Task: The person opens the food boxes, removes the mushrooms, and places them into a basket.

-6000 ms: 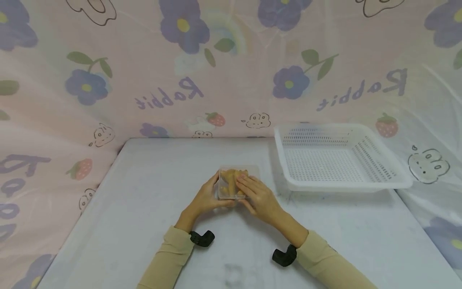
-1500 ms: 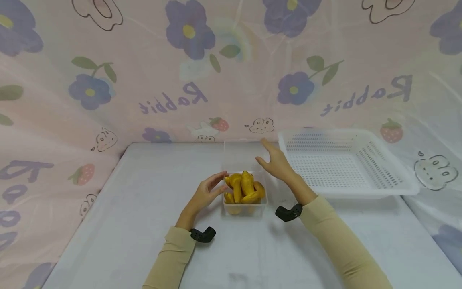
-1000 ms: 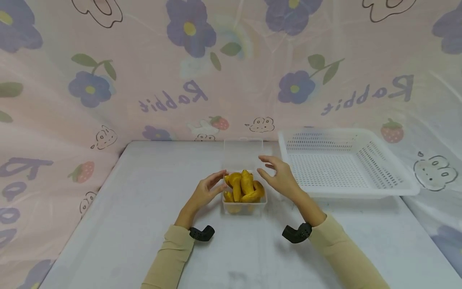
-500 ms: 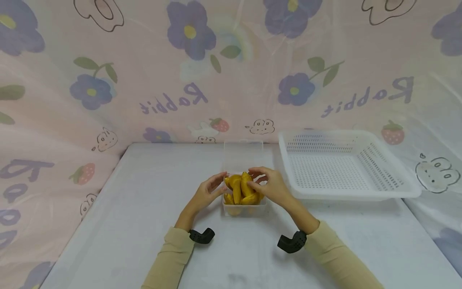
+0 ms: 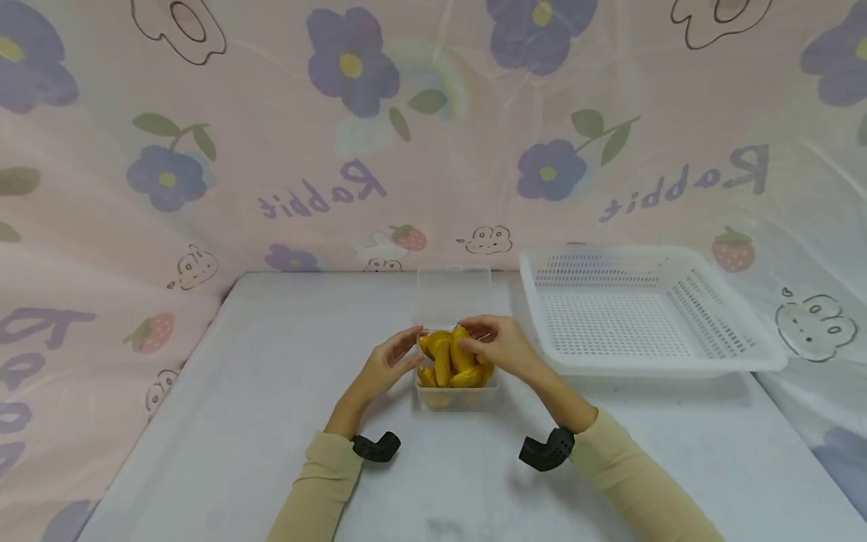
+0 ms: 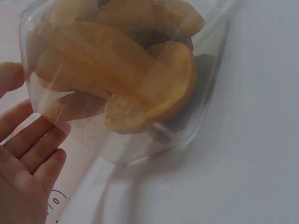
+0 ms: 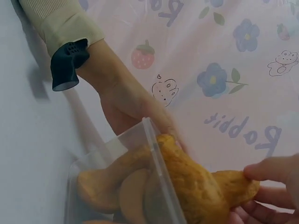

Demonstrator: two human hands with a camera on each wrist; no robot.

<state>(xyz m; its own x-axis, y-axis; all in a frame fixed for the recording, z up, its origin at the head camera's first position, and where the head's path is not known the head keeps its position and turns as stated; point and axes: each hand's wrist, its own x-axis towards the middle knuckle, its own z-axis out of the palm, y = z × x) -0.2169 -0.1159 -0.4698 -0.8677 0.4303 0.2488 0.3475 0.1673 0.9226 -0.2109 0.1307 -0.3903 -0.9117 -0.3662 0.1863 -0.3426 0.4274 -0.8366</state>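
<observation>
On the table [image 5: 291, 406] before me, the box [image 5: 457, 400] sits near the middle with the pieces [image 5: 442, 361] heaped in it, my left hand [image 5: 384, 366] at its left side and my right hand [image 5: 508, 348] at its right, fingers about one upper piece [image 5: 460, 350]. Just behind the box is the lid [image 5: 454, 292]; farther right, at the table's right edge, stands the basket [image 5: 667, 366], and the sheet [image 5: 447, 165] hangs behind the table and along both sides.

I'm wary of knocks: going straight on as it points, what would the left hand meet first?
Probably the left side of the clear box, close beside the left hand; contact unclear.
</observation>
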